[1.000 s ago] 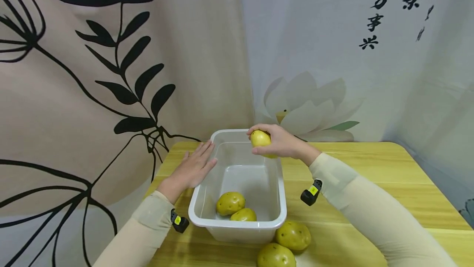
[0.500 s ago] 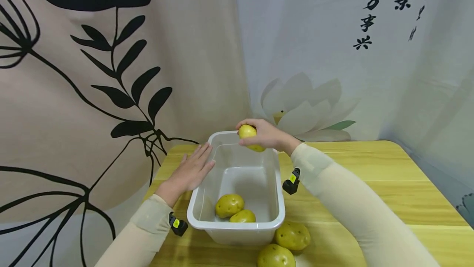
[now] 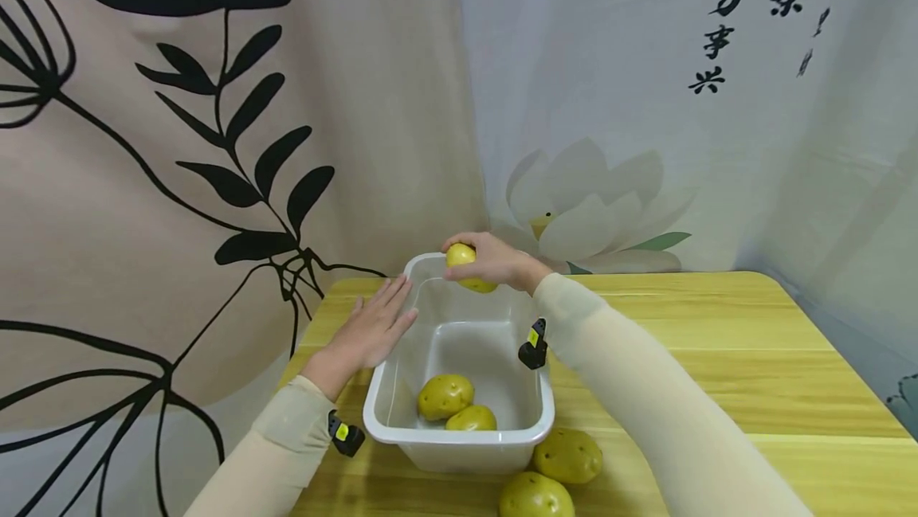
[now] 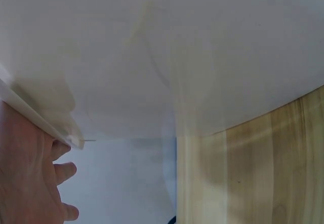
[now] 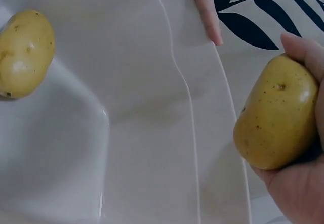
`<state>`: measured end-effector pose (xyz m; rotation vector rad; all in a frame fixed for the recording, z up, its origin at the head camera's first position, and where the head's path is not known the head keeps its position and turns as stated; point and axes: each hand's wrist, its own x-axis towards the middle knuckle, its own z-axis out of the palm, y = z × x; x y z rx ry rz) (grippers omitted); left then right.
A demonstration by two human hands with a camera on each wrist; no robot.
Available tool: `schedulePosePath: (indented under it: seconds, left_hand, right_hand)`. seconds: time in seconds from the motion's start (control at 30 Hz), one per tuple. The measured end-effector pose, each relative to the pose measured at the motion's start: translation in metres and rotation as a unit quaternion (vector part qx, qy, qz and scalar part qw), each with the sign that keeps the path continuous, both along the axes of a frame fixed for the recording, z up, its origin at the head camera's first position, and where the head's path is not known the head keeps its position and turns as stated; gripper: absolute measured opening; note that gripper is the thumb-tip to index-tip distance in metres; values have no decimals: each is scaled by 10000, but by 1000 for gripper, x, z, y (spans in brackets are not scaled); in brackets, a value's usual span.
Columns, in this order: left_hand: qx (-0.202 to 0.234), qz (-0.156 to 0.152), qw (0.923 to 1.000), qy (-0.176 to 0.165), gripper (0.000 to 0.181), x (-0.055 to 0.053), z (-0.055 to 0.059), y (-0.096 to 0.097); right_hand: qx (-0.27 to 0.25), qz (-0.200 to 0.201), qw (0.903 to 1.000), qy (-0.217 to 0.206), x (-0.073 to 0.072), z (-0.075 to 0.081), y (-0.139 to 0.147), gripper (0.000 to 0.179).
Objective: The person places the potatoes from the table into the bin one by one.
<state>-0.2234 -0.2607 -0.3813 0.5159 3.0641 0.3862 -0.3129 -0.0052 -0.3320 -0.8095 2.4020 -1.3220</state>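
Note:
My right hand [image 3: 495, 260] grips a yellow potato [image 5: 277, 114] over the far end of a pale grey plastic tub [image 3: 459, 437]. Thumb and fingers wrap round the potato's sides in the right wrist view. Flat along the tub's left rim rests my left hand [image 3: 367, 327], its fingers straight and pointing away. In the left wrist view its fingertips [image 4: 65, 172] show beside the tub's outer wall. Two potatoes lie inside the tub at the near end, a larger one [image 3: 445, 396] and a smaller one [image 3: 472, 418].
Two more potatoes, one [image 3: 568, 456] behind the other [image 3: 536, 495], sit on the wooden table [image 3: 688, 342] at the tub's near right corner. A curtain [image 3: 402, 103] with printed plants and writing hangs behind the table's far edge.
My right hand has carried the potato leftward, from the tub's far right corner to over its far end. My left hand and the other potatoes stay put.

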Motion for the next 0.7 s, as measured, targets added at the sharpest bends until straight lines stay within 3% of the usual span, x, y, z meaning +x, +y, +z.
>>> schedulePosePath:
  seconds: [0.37, 0.53, 0.7]
  left_hand:
    - [-24, -16, 10000, -11, 70, 0, -1, 1]
    - [2, -43, 10000, 1, 69, 1, 2, 2]
    - [27, -42, 10000, 8, 67, 1, 2, 1]
  right_hand:
    - [-113, 90, 9995, -264, 0, -27, -24, 52]
    - [23, 19, 9997, -223, 2, -31, -27, 43]
    - [378, 166, 9991, -92, 4, -36, -28, 49]
